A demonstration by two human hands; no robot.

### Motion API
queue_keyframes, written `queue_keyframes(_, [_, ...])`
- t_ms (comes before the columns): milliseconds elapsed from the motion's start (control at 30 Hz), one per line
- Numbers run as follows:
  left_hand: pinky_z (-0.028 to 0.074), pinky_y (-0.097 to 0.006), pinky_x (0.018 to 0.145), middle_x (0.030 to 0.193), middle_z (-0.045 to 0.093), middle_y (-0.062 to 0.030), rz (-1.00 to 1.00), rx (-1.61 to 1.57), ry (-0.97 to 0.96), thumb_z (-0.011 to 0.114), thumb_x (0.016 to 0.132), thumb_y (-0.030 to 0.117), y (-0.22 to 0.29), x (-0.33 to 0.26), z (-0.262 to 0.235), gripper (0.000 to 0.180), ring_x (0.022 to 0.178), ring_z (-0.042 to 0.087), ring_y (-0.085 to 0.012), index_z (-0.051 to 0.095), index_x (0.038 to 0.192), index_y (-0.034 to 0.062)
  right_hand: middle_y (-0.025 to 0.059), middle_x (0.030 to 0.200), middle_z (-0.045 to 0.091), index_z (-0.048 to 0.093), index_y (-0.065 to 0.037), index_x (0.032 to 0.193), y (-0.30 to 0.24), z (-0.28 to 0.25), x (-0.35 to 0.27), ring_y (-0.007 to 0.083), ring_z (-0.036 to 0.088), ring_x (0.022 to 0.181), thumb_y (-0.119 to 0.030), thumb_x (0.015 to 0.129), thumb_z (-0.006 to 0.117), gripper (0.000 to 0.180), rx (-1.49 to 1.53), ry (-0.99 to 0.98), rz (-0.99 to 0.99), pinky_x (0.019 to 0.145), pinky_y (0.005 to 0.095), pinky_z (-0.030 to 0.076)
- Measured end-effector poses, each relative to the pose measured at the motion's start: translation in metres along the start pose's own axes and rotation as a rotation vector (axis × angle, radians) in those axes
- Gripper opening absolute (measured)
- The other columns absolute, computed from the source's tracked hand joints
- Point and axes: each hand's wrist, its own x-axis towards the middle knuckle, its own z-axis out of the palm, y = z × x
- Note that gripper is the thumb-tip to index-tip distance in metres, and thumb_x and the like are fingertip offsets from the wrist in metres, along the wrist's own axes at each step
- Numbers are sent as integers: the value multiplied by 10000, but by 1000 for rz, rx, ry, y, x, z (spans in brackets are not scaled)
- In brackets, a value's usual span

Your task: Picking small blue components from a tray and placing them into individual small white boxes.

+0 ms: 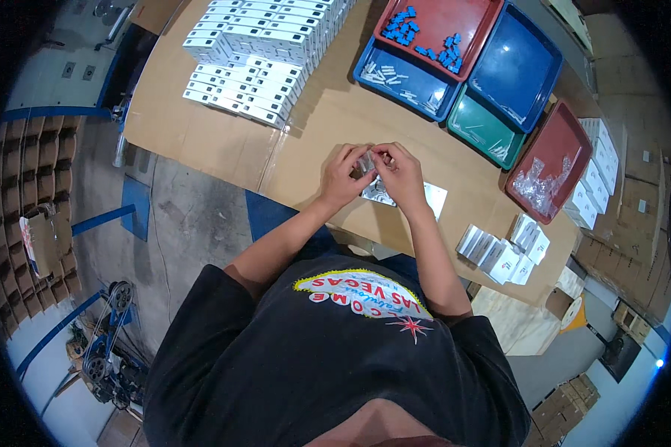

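Observation:
My left hand [340, 177] and my right hand [400, 177] meet over the near part of the cardboard-covered table [324, 153]. Between their fingertips is a small clear plastic bag [366, 162], pinched from both sides. Whatever the bag contains is too small to make out. Beneath my hands lies a flat white printed piece of card or paper [435, 198], partly covered by my right hand and wrist.
Small white boxes [257, 82] are stacked at the far left; several more [503, 253] lie near right. Beyond my hands sit a red tray [432, 16] of blue pieces, blue trays [518, 63], a green tray [484, 123] and a red tray [552, 149] with clear bags.

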Motion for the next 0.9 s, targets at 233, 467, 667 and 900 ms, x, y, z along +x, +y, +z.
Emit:
queue_keyframes(233, [510, -318, 701, 1005, 620, -85, -18, 3, -28, 821, 785, 171, 2, 3, -1, 497, 784, 589, -200, 672, 1244, 54, 137, 935, 727, 701, 3, 1062, 14, -3, 3, 212, 685, 780, -82, 942, 677, 149, 96, 51, 52, 717, 323, 538])
queue_keyframes(467, [531, -318, 667, 1052, 649, -74, -12, 59, -39, 831, 813, 278, 2, 4, -2, 464, 758, 637, -199, 691, 1219, 101, 129, 883, 720, 711, -23, 1068, 30, -27, 36, 206, 672, 738, -125, 943, 680, 165, -42, 119, 53, 674, 312, 523])
queue_keyframes(667, [512, -311, 642, 1044, 647, -67, -5, 46, -38, 828, 817, 278, 4, 5, -4, 482, 714, 605, -184, 688, 1248, 114, 133, 942, 719, 723, -76, 1050, 46, -46, 116, 286, 687, 789, -156, 922, 686, 155, -301, 202, -48, 703, 388, 537])
queue_keyframes(900, [508, -307, 648, 1041, 645, -67, -43, 40, -51, 827, 820, 268, 8, 5, -4, 473, 721, 604, -178, 690, 1245, 109, 136, 1003, 679, 745, -119, 1061, 83, -42, 175, 331, 676, 978, -154, 890, 693, 183, -574, 81, -64, 831, 450, 536])
